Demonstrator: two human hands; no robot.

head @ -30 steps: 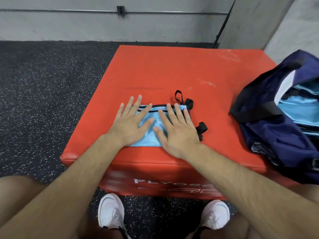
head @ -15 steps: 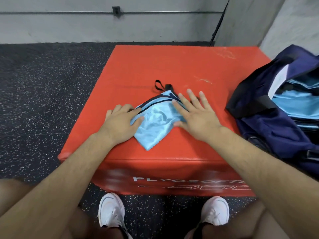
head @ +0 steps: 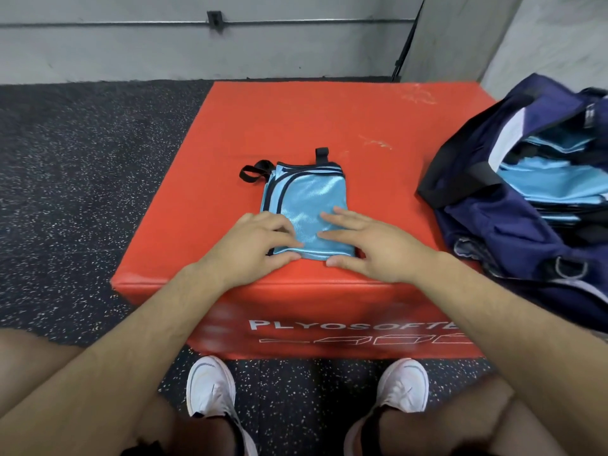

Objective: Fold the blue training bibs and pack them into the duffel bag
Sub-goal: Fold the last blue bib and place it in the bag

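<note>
Black speckled rubber floor (head: 82, 176) meets a grey wall (head: 131, 54) carrying a thin horizontal pipe (head: 296, 23); a red padded surface (head: 312, 116) stands on the floor.

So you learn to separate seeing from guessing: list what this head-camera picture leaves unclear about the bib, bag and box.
- Duffel bag: head view, cut off by the right edge; bibs inside cannot be counted.
- Folded bib: head view, near corners covered by the left hand and right hand.
- Red box: printed name's end hidden by the right forearm.
</note>
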